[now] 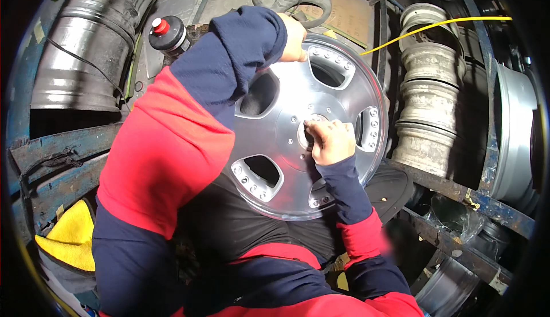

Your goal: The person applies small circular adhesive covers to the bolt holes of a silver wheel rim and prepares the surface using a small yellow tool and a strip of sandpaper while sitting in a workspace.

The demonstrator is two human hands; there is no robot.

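A large polished alloy wheel (279, 148) with studded spokes rests across my lap, face up. My left hand (292, 39) is at its top edge, fingers bent over the rim; my sleeved forearm hides part of the wheel's left side. My right hand (334, 142) is closed at the centre bore (304, 128), fingertips at the hub; whether anything small is between them I cannot make out.
A black bottle (169, 41) with a red cap stands behind my left arm near a steering-wheel-like part (317, 10). Stacked rims (427, 105) and metal cylinders (86, 53) flank me inside rusty framing (69, 142). A yellow cable (435, 21) runs right; a yellow cloth (69, 237) hangs lower left.
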